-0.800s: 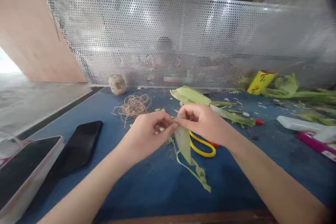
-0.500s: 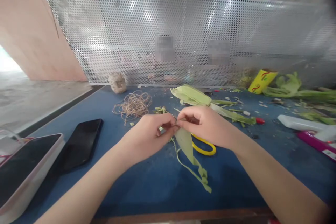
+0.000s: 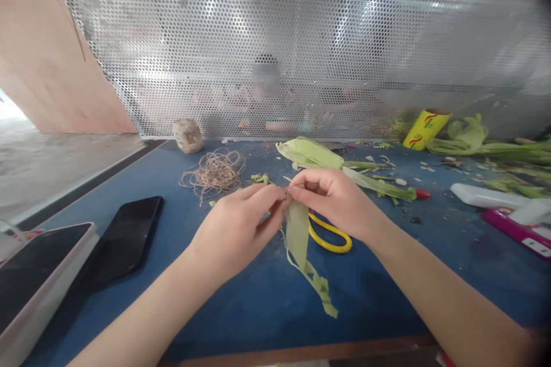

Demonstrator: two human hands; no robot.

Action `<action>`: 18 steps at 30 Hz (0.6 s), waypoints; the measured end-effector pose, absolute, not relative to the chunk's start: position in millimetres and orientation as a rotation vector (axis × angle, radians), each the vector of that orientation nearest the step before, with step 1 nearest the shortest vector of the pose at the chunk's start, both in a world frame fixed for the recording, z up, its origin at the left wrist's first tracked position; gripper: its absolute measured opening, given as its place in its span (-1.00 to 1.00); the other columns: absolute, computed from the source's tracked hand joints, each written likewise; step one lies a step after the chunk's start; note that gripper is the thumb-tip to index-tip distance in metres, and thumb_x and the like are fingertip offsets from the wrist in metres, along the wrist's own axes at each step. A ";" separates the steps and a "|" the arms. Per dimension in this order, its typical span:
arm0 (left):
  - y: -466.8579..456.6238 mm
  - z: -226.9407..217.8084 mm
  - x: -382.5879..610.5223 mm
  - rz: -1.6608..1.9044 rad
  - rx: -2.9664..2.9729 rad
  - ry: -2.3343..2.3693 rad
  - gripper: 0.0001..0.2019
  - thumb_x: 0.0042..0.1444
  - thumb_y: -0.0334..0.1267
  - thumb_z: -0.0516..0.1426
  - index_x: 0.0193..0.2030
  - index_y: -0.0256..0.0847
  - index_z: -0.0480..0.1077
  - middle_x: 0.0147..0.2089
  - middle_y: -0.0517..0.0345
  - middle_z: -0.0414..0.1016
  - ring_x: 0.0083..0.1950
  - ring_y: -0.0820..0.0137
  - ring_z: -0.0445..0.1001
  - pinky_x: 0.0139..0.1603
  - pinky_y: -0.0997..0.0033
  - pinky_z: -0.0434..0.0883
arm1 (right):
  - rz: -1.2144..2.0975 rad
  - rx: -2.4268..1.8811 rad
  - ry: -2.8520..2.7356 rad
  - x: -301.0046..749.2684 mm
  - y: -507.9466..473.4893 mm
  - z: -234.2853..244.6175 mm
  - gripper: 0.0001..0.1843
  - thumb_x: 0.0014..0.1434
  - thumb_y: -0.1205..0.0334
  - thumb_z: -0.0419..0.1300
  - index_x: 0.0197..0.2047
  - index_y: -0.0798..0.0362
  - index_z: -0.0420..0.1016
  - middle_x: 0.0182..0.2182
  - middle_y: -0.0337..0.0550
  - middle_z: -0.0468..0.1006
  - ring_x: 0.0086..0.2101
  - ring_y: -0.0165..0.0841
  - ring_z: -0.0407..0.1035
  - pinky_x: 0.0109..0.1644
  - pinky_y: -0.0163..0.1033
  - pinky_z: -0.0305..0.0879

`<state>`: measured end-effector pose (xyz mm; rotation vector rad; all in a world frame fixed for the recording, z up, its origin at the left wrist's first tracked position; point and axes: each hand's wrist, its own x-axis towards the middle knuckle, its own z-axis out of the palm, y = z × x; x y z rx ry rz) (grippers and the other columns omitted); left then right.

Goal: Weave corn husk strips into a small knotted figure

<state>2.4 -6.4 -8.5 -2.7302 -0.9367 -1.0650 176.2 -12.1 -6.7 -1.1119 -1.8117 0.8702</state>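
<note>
My left hand (image 3: 235,223) and my right hand (image 3: 331,198) meet above the blue table (image 3: 215,298), fingertips pinched together on the top end of a pale green leaf strip (image 3: 299,235). The strip hangs down from the pinch and its crumpled tail (image 3: 322,292) rests on the table. Yellow-handled scissors (image 3: 331,238) lie just under my right hand. A bundle of green leaves (image 3: 316,155) lies behind my hands.
A black phone (image 3: 124,238) and a tablet in a white tray (image 3: 30,275) lie at the left. A tangle of twine (image 3: 215,171) and a twine ball (image 3: 187,135) sit near the perforated metal screen (image 3: 301,57). More leaves (image 3: 482,140), a yellow cup (image 3: 424,129) and a white and pink tool (image 3: 495,200) are at the right.
My hands stayed pinched on the strip and lifted slightly. The strip's hanging tail shifted a little to the left. The view tilted down a little.
</note>
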 end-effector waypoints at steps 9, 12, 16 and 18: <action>-3.6 -4.4 2.5 -1.380 -2.973 -1.463 -0.85 -0.04 -0.18 0.18 -0.35 -0.18 0.40 -0.37 0.26 0.50 -0.38 0.50 0.46 -0.36 0.57 0.39 | 0.807 -1.183 -1.792 172.9 -18.3 -5.9 -0.85 0.07 0.17 0.15 -0.43 0.07 0.35 -0.56 -0.33 0.31 -0.56 -0.54 0.16 -0.51 -0.42 0.10; -2.2 -2.4 2.4 -1.361 -3.133 -1.519 -0.87 -0.04 -0.21 0.18 -0.32 -0.16 0.43 -0.34 0.26 0.52 -0.32 0.48 0.47 -0.34 0.58 0.39 | 0.799 -1.174 -1.813 174.3 -18.9 -6.5 -0.86 0.06 0.17 0.16 -0.42 0.06 0.34 -0.56 -0.34 0.31 -0.56 -0.54 0.16 -0.52 -0.42 0.09; -2.5 -0.8 2.9 -1.357 -3.124 -1.562 -0.88 -0.05 -0.25 0.18 -0.53 -0.21 0.42 -0.53 0.31 0.44 -0.49 0.56 0.36 -0.47 0.64 0.32 | 0.835 -1.157 -1.791 174.7 -19.7 -8.3 -0.81 0.06 0.10 0.16 -0.36 0.03 0.32 -0.53 -0.33 0.33 -0.54 -0.53 0.19 -0.50 -0.41 0.11; -3.3 -1.2 3.3 -1.384 -3.042 -1.569 -0.83 -0.06 -0.23 0.19 -0.57 -0.23 0.38 -0.57 0.33 0.39 -0.55 0.59 0.28 -0.50 0.65 0.28 | 0.879 -1.168 -1.759 174.1 -19.6 -9.5 -0.77 0.07 0.04 0.15 -0.33 0.02 0.27 -0.54 -0.34 0.31 -0.54 -0.52 0.18 -0.50 -0.40 0.11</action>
